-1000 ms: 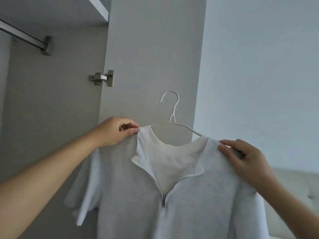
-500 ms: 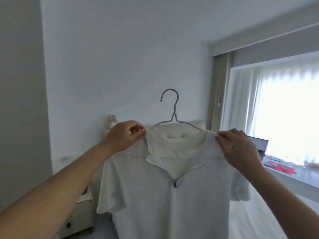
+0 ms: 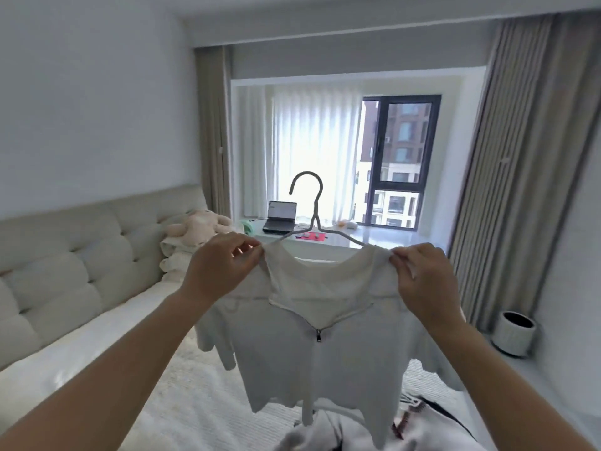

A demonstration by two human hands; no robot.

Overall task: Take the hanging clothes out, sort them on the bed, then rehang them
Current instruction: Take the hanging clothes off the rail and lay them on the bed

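Observation:
A pale grey short-sleeved top with a zip at the neck hangs on a thin wire hanger, held up in front of me over the bed. My left hand pinches the top's left shoulder at the collar. My right hand pinches the right shoulder. The hanger's hook stands free above the collar. Other clothes, white with dark and red trim, lie on the bed below the top's hem.
A padded headboard runs along the left wall, with a plush toy and pillows at its far end. A window ledge holds a laptop. Curtains hang at the right, and a white cylindrical bin stands below them.
My view has swung right from the wardrobe past the wall to the bed and window. Both hands have kept their grip on the top's shoulders and carried it along on its hanger.

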